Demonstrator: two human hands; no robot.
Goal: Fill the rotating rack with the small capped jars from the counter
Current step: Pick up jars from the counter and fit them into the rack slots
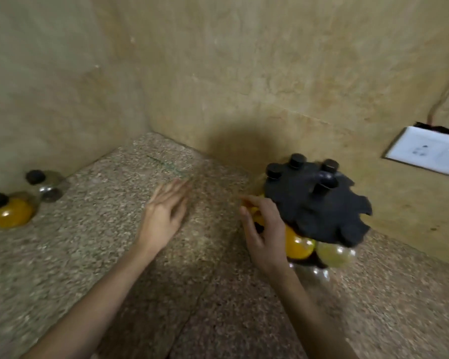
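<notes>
A black rotating rack [314,203] with a notched top stands on the speckled counter [114,242] at the right, by the wall. Several black-capped jars hang in it, among them a yellow jar [297,244] and a pale green jar [333,253]. My right hand [262,231] is at the rack's left side, its fingers curled round a yellow jar [253,212] with a black cap. My left hand [165,215] hovers flat over the counter's middle, fingers straight and holding nothing. Two jars lie at the far left: a yellow one [9,212] and a clear one [48,183].
Beige stone walls meet in a corner behind the counter. A white socket plate [425,151] sits on the right wall above the rack, with a thin cable [441,99] running up from it. The picture is blurred by motion.
</notes>
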